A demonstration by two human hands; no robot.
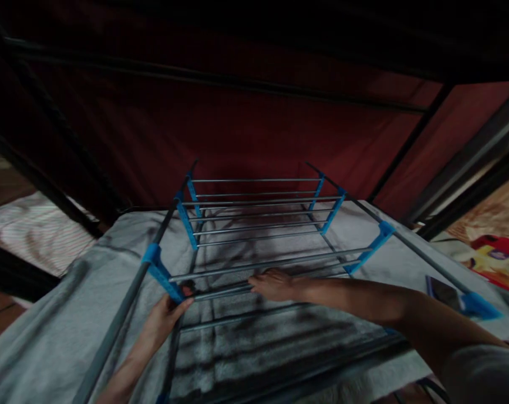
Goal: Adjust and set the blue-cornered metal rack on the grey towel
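A rack of grey metal tubes (262, 265) joined by blue plastic brackets lies across a grey-white blanket. My left hand (166, 315) is closed around the lower end of the near-left blue bracket (164, 275), its thumb beside the end of a tube. Farther right, my right hand (275, 284) has its fingers wrapped around that same lower tube (224, 292). On the opposite side, another blue bracket (376, 244) holds the tubes' far ends. Two more pairs of brackets stand farther back, with several tubes between them.
Dark red cloth (254, 134) hangs behind the rack on a black frame. The blanket (123, 252) spreads under the rack. A dark flat object (445, 293) lies at right, near a loose-ended blue bracket (481, 306). Beyond it is a red and yellow item (498, 261).
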